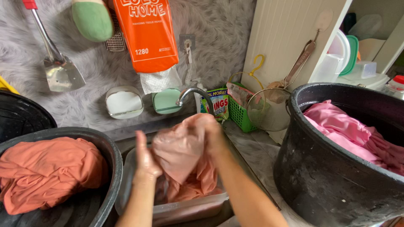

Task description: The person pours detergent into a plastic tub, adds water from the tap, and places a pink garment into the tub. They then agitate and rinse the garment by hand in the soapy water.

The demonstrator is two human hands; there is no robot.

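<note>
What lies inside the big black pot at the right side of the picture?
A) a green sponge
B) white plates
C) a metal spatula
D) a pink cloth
D: the black pot at the right holds a crumpled pink cloth, while the left hand and right hand wring a wet salmon cloth over the sink.

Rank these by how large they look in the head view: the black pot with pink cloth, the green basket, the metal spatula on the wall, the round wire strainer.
1. Black pot, clearly largest, though also nearest the camera.
2. Wire strainer and metal spatula: too alike to rank.
3. Green basket, smallest, partly hidden behind the strainer.
</note>
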